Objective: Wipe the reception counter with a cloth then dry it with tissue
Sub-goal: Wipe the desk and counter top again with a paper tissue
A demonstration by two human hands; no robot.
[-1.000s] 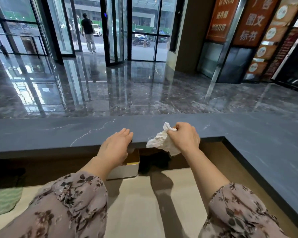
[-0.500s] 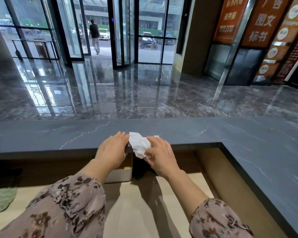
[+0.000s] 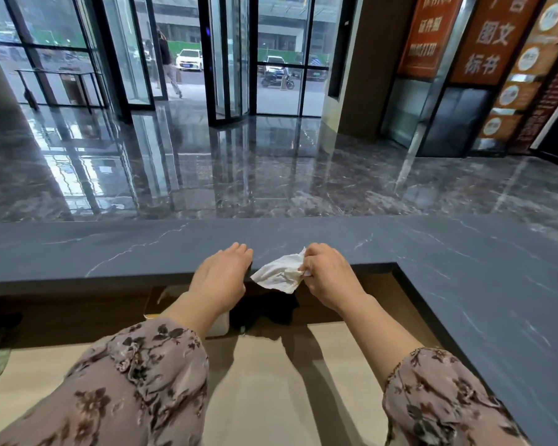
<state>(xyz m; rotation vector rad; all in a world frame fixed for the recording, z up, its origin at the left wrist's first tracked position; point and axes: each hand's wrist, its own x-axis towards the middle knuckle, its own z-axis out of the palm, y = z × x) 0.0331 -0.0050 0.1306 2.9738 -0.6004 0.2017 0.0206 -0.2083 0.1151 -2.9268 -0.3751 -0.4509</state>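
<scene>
Head view: right hand (image 3: 327,275) pinches a crumpled tissue (image 3: 279,275) at the counter (image 3: 142,249) edge; just left, left hand (image 3: 221,278) rests flat, fingers straight.

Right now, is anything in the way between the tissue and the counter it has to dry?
Only the left hand, resting on the counter edge just left of the tissue, which the right hand pinches. To the right, nothing visible blocks it.
</scene>
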